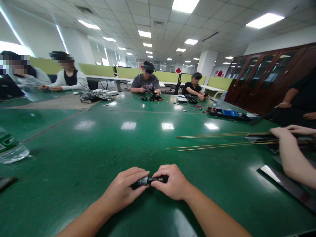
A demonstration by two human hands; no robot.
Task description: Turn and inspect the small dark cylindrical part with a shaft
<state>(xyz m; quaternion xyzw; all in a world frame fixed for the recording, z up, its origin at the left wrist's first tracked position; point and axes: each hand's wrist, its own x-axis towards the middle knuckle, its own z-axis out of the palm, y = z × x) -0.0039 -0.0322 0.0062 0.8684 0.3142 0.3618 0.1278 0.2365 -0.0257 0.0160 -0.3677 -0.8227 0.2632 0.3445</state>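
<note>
Just above the green tabletop, near its front edge, both of my hands meet at a small dark grey cylinder (143, 180) with a thin, ridged metal shaft (158, 179). My left hand (124, 186) is closed around the cylinder body, thumb below and fingers above. My right hand (172, 182) pinches around the shaft, which points to the right. The piece lies roughly level. Fingers cover much of it, so its exact kind cannot be made out.
Long thin brass-coloured rods (209, 146) lie to the right, by a co-worker's hands (283, 133). A dark flat panel (288, 187) lies nearer. On the left are a water bottle (11, 148) and a dark flat object (6, 182). Several people sit across the table (98, 141) among scattered parts.
</note>
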